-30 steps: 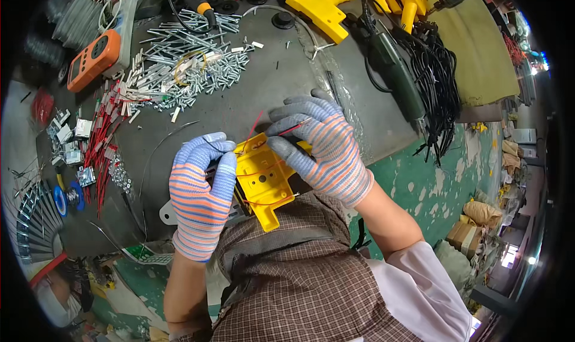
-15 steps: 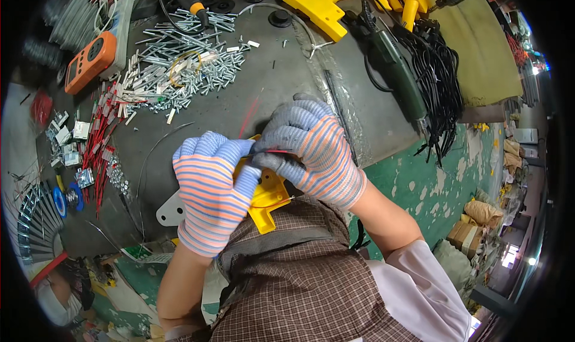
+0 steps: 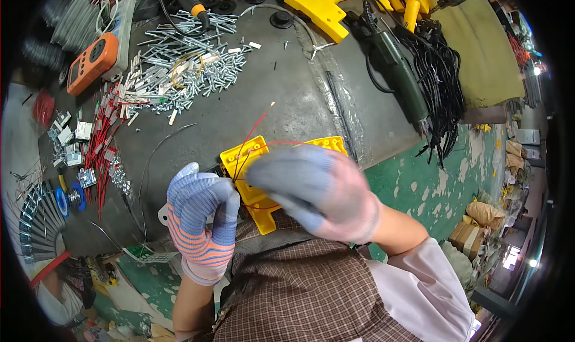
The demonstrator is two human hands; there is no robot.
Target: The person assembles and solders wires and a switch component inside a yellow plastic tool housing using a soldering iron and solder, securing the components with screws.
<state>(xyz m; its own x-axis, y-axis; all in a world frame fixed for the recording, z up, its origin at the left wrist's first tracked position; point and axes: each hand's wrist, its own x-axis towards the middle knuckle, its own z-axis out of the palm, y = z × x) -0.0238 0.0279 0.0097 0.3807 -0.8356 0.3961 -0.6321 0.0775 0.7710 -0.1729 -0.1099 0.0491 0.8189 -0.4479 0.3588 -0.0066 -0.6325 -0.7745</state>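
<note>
Near the table's front edge sits an open yellow plastic housing (image 3: 254,151), with screw posts inside and thin red and dark wires across it. A red wire (image 3: 259,121) sticks up beyond its far edge. My left hand (image 3: 200,213), in a striped knit glove, is closed at the housing's left side; what its fingers hold is hidden. Something black shows beside its fingertips. My right hand (image 3: 326,189), gloved alike, is over the housing's right part, smeared by motion, its fingers unclear. Another yellow part (image 3: 326,143) shows behind it.
Screws (image 3: 191,66) lie heaped at the far left, near an orange meter (image 3: 93,63). Red wires (image 3: 103,138) and a solder spool (image 3: 73,197) are at the left. A dark green power tool (image 3: 398,75), black cables (image 3: 437,84) and a yellow tool housing (image 3: 320,9) lie at the far right.
My hands have moved apart from their meeting over the housing. The left hand has shifted slightly left and down, the right hand right and down. More of the housing and its wires shows.
</note>
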